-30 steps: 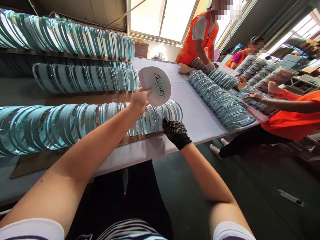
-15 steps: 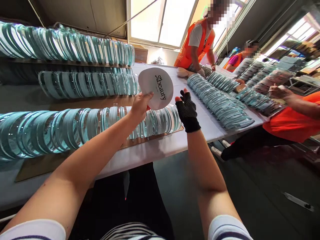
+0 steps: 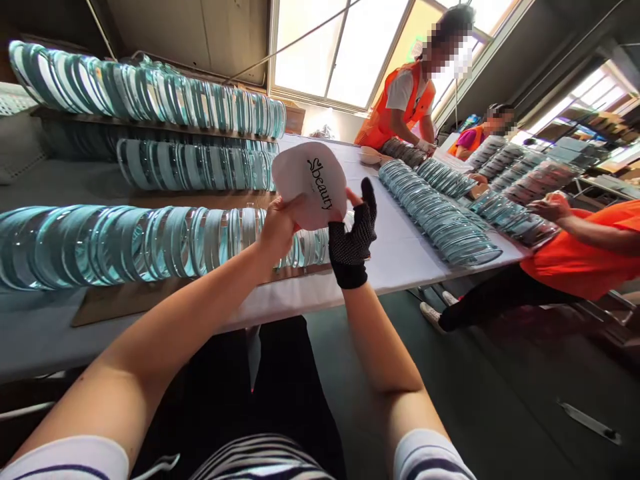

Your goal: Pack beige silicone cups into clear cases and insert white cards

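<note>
Your left hand [image 3: 277, 227] pinched the bottom edge of a stack of white cards [image 3: 310, 183], fingers closed on it. The top card said "beauty". Your right hand [image 3: 353, 237], in a black dotted glove with bare fingertips, was closed on the right edge of the same stack. So both hands were together on the cards, up in the air, just above the near row of glass discs [image 3: 150, 243].

To do this step well, I think you needed to keep the left pinch firm and let the right thumb slide just one card off the top. The bare fingertips would help you feel one thin edge. The cards were bent a little, so too hard a squeeze could crease them.

The near row stood on edge on a brown board [image 3: 130, 303] on the worktop [image 3: 400, 257]. Two more rows of discs [image 3: 200, 167] stood behind it. Across the worktop, more discs [image 3: 440, 213] lay leaning in long lines. A person in an orange vest [image 3: 400, 107] stood at the far end. Another person's hand [image 3: 550, 207] reached in from the right.
</note>
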Available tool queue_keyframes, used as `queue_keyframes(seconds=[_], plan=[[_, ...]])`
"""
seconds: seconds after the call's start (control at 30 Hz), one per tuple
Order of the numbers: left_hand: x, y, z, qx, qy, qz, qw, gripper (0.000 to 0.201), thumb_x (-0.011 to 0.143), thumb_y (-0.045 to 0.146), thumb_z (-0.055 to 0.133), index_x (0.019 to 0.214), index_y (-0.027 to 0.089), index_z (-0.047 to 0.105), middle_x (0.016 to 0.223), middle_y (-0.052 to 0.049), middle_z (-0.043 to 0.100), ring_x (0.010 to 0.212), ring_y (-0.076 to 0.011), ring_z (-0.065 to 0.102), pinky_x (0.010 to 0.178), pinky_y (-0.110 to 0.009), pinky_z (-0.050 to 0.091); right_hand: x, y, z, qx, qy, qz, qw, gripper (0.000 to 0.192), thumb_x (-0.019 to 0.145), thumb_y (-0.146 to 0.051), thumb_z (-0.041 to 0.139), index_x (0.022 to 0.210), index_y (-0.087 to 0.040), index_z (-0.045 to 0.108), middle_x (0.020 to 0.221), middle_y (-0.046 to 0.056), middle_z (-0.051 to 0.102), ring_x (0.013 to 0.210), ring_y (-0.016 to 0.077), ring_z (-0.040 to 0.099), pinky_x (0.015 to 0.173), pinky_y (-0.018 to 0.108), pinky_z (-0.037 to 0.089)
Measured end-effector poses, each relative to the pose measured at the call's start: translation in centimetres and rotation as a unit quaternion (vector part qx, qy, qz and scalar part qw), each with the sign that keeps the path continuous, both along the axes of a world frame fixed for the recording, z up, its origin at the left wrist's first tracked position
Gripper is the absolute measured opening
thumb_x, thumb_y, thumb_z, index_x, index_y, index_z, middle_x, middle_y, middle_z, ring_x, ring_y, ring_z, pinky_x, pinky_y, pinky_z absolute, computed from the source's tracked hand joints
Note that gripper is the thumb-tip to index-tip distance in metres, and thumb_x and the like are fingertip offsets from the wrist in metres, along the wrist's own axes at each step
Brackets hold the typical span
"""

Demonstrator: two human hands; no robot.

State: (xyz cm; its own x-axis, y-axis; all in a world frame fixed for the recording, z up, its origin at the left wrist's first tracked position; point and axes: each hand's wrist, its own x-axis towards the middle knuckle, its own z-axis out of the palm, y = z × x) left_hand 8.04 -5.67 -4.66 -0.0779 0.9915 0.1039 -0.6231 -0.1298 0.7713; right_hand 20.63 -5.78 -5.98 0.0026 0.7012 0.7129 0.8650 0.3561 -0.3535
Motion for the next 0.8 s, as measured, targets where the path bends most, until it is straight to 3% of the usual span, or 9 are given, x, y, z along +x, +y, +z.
queue_keyframes(seconds=[0.1,0.23,0.3,0.37,0.5,0.57,0.67,0.8], plan=[[0.2,0.0,-0.4,-0.005,-0.009,-0.038,0.999,0.020,0.072,0.028,0.073,0.089,0.017,0.068,0.089,-0.006,0.074,0.091,-0.0235,0.070,0.078,-0.035,0.058,-0.4,0.2,0.4,-0.062,0.069,-0.006,0.996,0.044,0.092,-0.034,0.035,0.125,-0.016,0.059,0.118,0.014,0.065,0.109,0.0243,0.062,0.089,0.037,0.053],[-0.1,1.4,-0.2,-0.021,-0.025,-0.044,0.999,0.027,0.075,0.030,0.073,0.098,0.019,0.066,0.095,-0.006,0.073,0.094,-0.0241,0.070,0.083,-0.039,0.058,2.4,-1.8,0.5,-0.033,0.191,-0.125,0.973,0.048,0.092,-0.043,0.036,0.114,-0.010,0.062,0.109,0.019,0.068,0.100,0.0278,0.065,0.080,0.038,0.054],[-0.7,2.8,0.2,-0.027,-0.037,-0.020,0.999,0.030,0.077,0.030,0.072,0.105,0.020,0.065,0.099,-0.006,0.074,0.097,-0.0237,0.069,0.086,-0.039,0.058,4.4,-4.7,-0.4,-0.030,0.158,-0.166,0.973,0.047,0.091,-0.046,0.039,0.111,-0.011,0.064,0.105,0.021,0.069,0.097,0.0301,0.066,0.076,0.038,0.054],[-1.4,4.3,0.5,-0.032,-0.045,-0.004,0.998,0.032,0.081,0.027,0.069,0.112,0.021,0.064,0.102,-0.006,0.074,0.101,-0.0233,0.068,0.089,-0.040,0.057,5.9,-8.3,-1.9,-0.076,0.072,-0.176,0.979,0.045,0.090,-0.047,0.043,0.108,-0.013,0.066,0.093,0.020,0.070,0.084,0.0302,0.067,0.066,0.036,0.052],[-2.2,6.4,0.1,-0.066,-0.050,-0.016,0.996,0.028,0.086,0.019,0.061,0.113,0.021,0.064,0.105,-0.006,0.074,0.108,-0.0227,0.066,0.096,-0.042,0.053,6.4,-12.7,-4.5,-0.133,-0.072,-0.086,0.985,0.041,0.095,-0.042,0.037,0.104,-0.015,0.067,0.076,0.012,0.070,0.063,0.0210,0.064,0.055,0.027,0.044],[-2.2,6.9,-0.4,-0.077,-0.057,-0.016,0.995,0.028,0.086,0.017,0.061,0.113,0.022,0.065,0.105,-0.006,0.074,0.109,-0.0226,0.066,0.098,-0.043,0.051,5.5,-12.0,-4.7,-0.157,-0.113,-0.089,0.977,0.039,0.095,-0.038,0.037,0.105,-0.014,0.066,0.071,0.009,0.069,0.057,0.0176,0.061,0.051,0.024,0.038],[-2.2,6.9,-0.9,-0.071,-0.061,-0.009,0.996,0.030,0.085,0.018,0.063,0.114,0.023,0.064,0.106,-0.005,0.074,0.110,-0.0227,0.066,0.099,-0.043,0.051,3.3,-8.4,-4.0,-0.208,-0.162,-0.105,0.959,0.035,0.096,-0.035,0.039,0.111,-0.015,0.063,0.069,0.006,0.067,0.055,0.0150,0.059,0.050,0.023,0.030],[-2.3,6.6,-0.9,-0.077,-0.065,0.002,0.995,0.029,0.084,0.016,0.063,0.113,0.021,0.065,0.105,-0.005,0.074,0.109,-0.0222,0.066,0.098,-0.041,0.051,1.4,-4.3,-3.3,-0.229,-0.214,-0.068,0.947,0.034,0.096,-0.039,0.039,0.112,-0.016,0.058,0.070,0.004,0.067,0.058,0.0152,0.059,0.053,0.024,0.024]])
